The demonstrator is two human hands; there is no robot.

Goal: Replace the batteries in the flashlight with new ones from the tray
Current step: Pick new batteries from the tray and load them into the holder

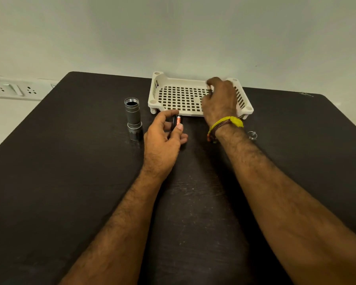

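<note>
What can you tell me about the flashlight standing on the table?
The flashlight is a short grey metal tube standing upright on the dark table, wider head end down. Its top is open, showing screw threads and a dark hollow inside; no cap is on it. It stands left of the white tray, and neither hand touches it.

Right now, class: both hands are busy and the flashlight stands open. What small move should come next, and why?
Probably the right hand, curled inside the tray, should lift out a battery and bring it to the battery holder that the left hand pinches. The flashlight stands open-ended and waiting.
</note>
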